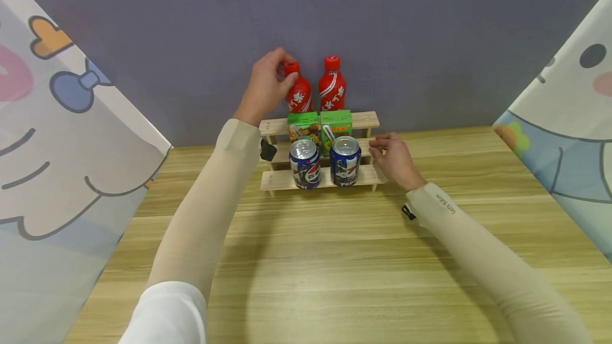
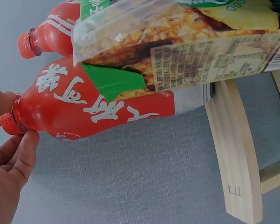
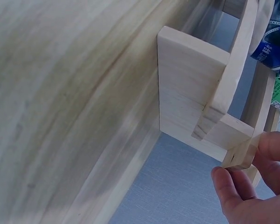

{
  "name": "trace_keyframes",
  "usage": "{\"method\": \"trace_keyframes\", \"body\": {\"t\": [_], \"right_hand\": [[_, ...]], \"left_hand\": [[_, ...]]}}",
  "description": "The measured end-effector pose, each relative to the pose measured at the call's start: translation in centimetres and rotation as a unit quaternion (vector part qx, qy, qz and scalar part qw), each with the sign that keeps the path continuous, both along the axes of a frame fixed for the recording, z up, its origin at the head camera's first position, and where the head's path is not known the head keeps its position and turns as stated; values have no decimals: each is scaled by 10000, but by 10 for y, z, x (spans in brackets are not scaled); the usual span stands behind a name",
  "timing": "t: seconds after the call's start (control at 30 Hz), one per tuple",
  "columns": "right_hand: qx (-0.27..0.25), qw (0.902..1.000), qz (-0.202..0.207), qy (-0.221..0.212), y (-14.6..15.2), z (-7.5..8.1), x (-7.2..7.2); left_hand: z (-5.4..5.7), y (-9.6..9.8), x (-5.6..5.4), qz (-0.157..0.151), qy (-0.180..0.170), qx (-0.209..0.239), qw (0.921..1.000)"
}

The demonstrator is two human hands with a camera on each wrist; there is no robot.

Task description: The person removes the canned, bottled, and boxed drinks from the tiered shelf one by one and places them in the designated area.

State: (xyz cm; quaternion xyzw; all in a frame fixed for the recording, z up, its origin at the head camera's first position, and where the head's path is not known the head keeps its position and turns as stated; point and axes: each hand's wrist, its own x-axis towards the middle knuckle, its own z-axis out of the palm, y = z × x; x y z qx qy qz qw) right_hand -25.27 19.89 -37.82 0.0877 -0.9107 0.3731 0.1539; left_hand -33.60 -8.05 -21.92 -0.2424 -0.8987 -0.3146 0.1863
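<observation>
My left hand (image 1: 268,81) pinches the cap end of a red bottle (image 2: 107,102) between thumb and fingers. This bottle stands upright on the top step of a small wooden tiered rack (image 3: 191,79). Beside it, to the right, is a second red bottle (image 1: 332,86). My right hand (image 3: 256,182) holds the right end of the rack's middle step, thumb on top and fingertips beneath. On that middle step two green boxes (image 1: 336,121) stand in front of the bottles. Two blue Pepsi cans (image 1: 345,166) sit on the lowest step.
The rack stands on a wood-grain table (image 1: 325,259) close to a grey back wall (image 1: 406,41). White panels with cartoon prints (image 1: 71,137) rise on the left and right sides.
</observation>
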Motion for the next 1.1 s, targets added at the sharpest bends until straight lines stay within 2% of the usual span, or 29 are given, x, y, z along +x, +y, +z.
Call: {"method": "trace_keyframes", "body": {"t": [0.13,0.4,0.53,0.63,0.87,1.1], "right_hand": [[8,10000,-3,-19,0,0,0],[38,10000,27,35,-3,-4,-1],[51,9999,20,115,-2,-4,-1],[81,9998,16,198,-1,-4,0],[50,9998,90,153,0,-3,-1],[16,9998,79,159,-1,-4,0]], "left_hand": [[0,-3,2,75,50,56,9999],[-8,-15,4,-74,675,178,9975],[-3,-23,8,-163,1040,358,9938],[3,-30,12,-204,1182,462,9917],[10,-53,18,-108,1384,676,9880],[6,-80,21,193,1333,714,9883]]}}
